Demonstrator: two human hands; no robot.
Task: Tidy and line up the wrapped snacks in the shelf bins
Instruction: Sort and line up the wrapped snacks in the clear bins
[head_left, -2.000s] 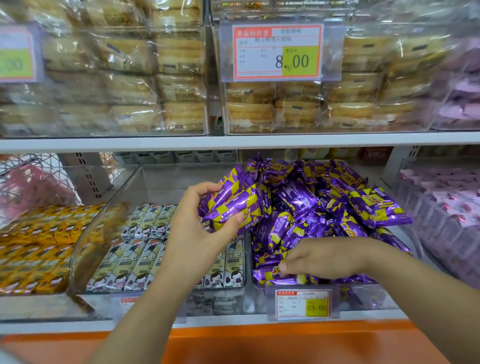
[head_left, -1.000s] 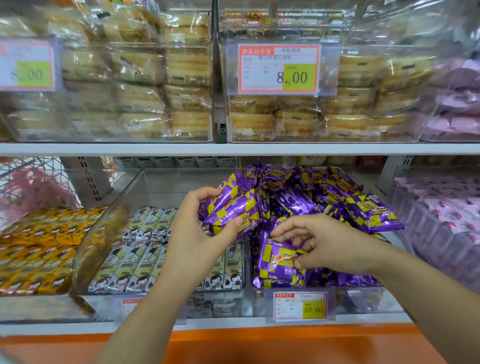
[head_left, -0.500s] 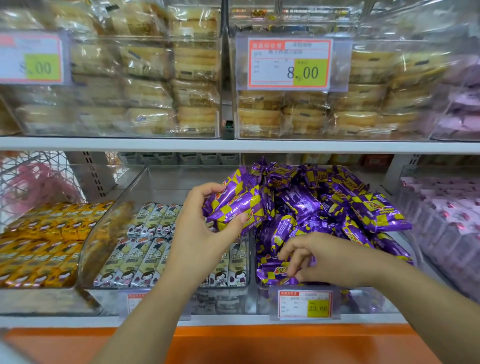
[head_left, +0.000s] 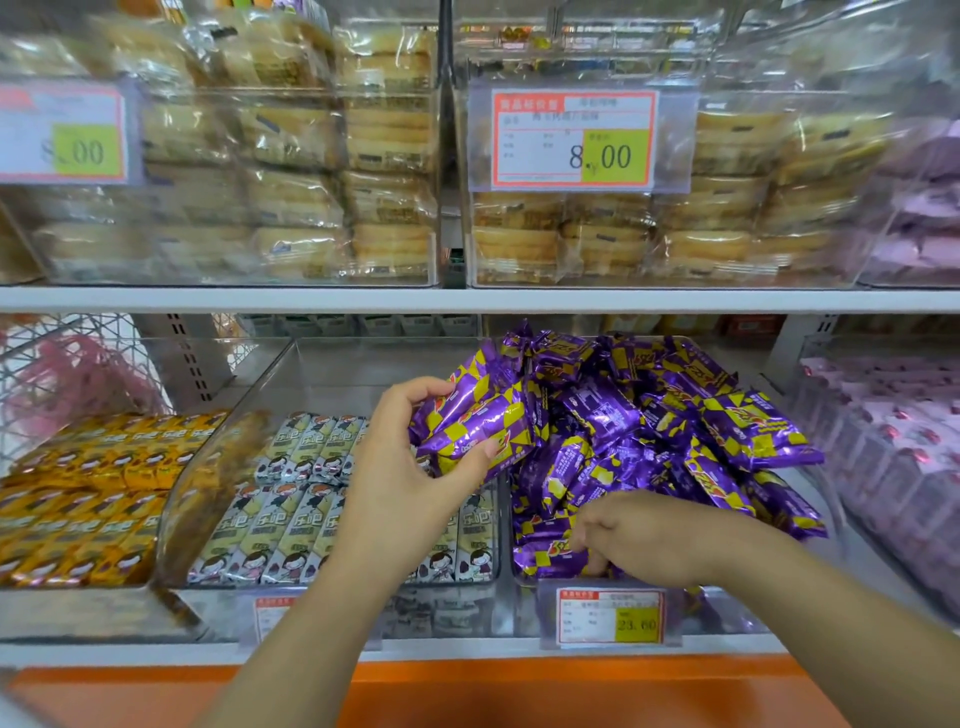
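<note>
Over the bin divider, left fingers (head_left: 415, 389): curled round a clutch of purple bars, thumb pressed on the lower one from the front.
Left hand (head_left: 405, 473): raised above the seam between the middle bin and the purple bin.
Held bars (head_left: 478, 423): at least two, perhaps three; glossy purple foil with yellow checks, crimped ends, lying slantwise.
Right fingers (head_left: 592, 558): bent down onto the front bars of the purple bin; tips were buried in foil, so a pinch could not be told from a touch.
Right hand (head_left: 654, 540): knuckles up, just behind the lower price tag.
Purple pile (head_left: 675, 426): same wrapper as the held ones, heaped at all angles, higher at the back; too many to count.
Purple bin (head_left: 737, 616): clear plastic, lower shelf, right of centre.
Lower price tag (head_left: 610, 616): red border, yellow patch, read "23.60"; small print was too blurred to read.
Middle bin (head_left: 208, 467): clear, curved left wall; held white bars (head_left: 291, 519) with cartoon faces, laid side by side in two neat rows, large dark characters on each.
Orange bars (head_left: 78, 499): far-left bin, packed flat in rows.
Pink packets (head_left: 893, 441): far-right bin, blurred.
Upper shelf (head_left: 467, 300): white edge; two clear bins above it, stacked with pale pastry packs (head_left: 727, 208).
Upper price tag (head_left: 571, 140): read "8.00".
Second upper tag (head_left: 62, 135): only ".00" was legible.
Tags counted: four, one (head_left: 270, 616) partly behind the left forearm.
</note>
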